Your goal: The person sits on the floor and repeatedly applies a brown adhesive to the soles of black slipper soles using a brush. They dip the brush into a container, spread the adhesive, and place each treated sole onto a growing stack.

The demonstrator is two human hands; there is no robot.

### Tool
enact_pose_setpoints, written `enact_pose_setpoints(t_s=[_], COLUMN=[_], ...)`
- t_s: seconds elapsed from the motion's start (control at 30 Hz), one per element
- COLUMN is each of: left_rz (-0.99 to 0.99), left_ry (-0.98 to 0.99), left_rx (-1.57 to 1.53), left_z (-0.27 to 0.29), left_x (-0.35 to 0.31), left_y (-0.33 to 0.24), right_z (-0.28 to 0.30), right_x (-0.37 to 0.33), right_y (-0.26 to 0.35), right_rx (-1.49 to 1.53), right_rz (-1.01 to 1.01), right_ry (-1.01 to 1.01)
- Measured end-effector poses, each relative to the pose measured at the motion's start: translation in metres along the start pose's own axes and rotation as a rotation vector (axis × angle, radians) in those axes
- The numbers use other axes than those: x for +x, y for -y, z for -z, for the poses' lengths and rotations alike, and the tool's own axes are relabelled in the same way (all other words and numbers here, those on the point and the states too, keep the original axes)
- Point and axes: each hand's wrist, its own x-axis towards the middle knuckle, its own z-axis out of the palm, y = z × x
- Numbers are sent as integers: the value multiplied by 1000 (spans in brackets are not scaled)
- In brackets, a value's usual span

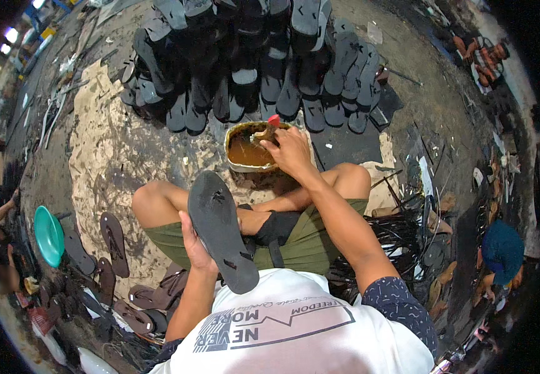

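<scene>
My left hand (196,246) grips the edge of a black sandal sole (219,227), tilted upright in front of my chest with its strap holes showing. Over a tub (250,167) of brown liquid, my right hand (292,151) is closed on a brush (273,122) with a red end. The brush's lower part is hidden by my fingers and the tub's contents. The tub has a pale, crusted rim and stands just beyond my crossed legs.
Stacks of black sandal soles (245,75) stand behind the tub. Brown sandals (114,243) and a green basin (49,237) lie at left. A heap of black straps (382,240) sits by my right knee. Stained cardboard (105,156) covers the floor.
</scene>
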Motion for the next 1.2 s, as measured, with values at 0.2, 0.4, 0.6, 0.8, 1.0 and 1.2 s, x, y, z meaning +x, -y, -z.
enact_pose_setpoints(t_s=[0.2, 0.4, 0.6, 0.8, 1.0, 1.2], left_rz=[-59, -220, -298, -273, -69, -8], left_ry=[-123, -43, 126, 227, 344, 420], left_rx=[242, 236, 224, 162, 95, 102], left_z=[15, -30, -53, -79, -68, -97], left_x=[-15, 46, 112, 105, 116, 103], left_y=[8, -13, -32, -26, -39, -35], right_z=[36, 85, 115, 83, 75, 66], right_x=[20, -11, -32, -25, -31, -18], right_y=[18, -61, 91, 110, 107, 93], right_rx=[538, -234, 995, 608, 658, 573], right_rz=[165, 3, -160, 228, 494, 705], right_ry=[-354, 14, -130, -270, -348, -429])
